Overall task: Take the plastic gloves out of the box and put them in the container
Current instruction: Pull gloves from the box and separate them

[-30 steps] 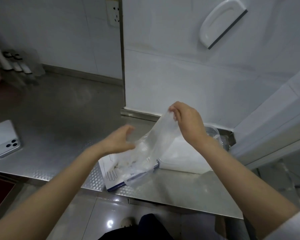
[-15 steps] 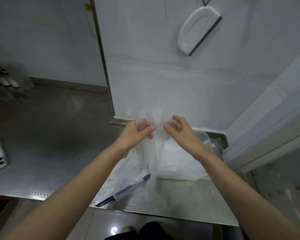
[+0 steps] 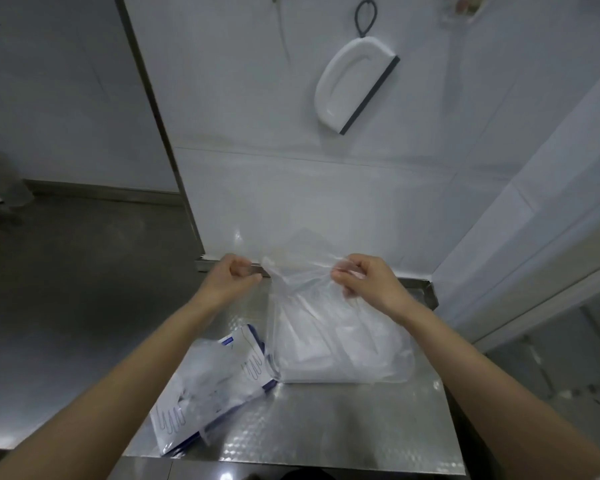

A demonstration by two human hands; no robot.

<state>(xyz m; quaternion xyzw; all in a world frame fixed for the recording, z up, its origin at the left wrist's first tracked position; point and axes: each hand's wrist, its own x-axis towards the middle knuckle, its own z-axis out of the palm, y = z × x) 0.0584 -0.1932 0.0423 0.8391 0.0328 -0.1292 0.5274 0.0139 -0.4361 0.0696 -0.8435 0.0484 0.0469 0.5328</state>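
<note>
1. Head view looks down on a steel table [image 3: 326, 431] set against a white wall [image 3: 257, 116].
2. Left hand [image 3: 231, 282] is clenched, thumb pressed to forefinger, pinching the left edge of a clear plastic glove [image 3: 302, 271].
3. Right hand [image 3: 369, 284] has its fingers curled round the glove's right edge, gripping it.
4. The glove is stretched as a thin film between the two hands, held in the air above the far side of the container [image 3: 347, 344]. Its lower part hangs toward the container's opening, but the film is too faint to tell whether it touches.
5. The container is clear plastic, sits on the table at the right, and holds a pale, whitish heap.
6. The box [image 3: 219, 379], white with blue trim and line drawings of gloves, lies on the table just left of the container and nearer to the person, with clear film spilling from it.
7. A white scraper [image 3: 350, 84] with a dark blade hangs on the wall, well above the hands.
</note>
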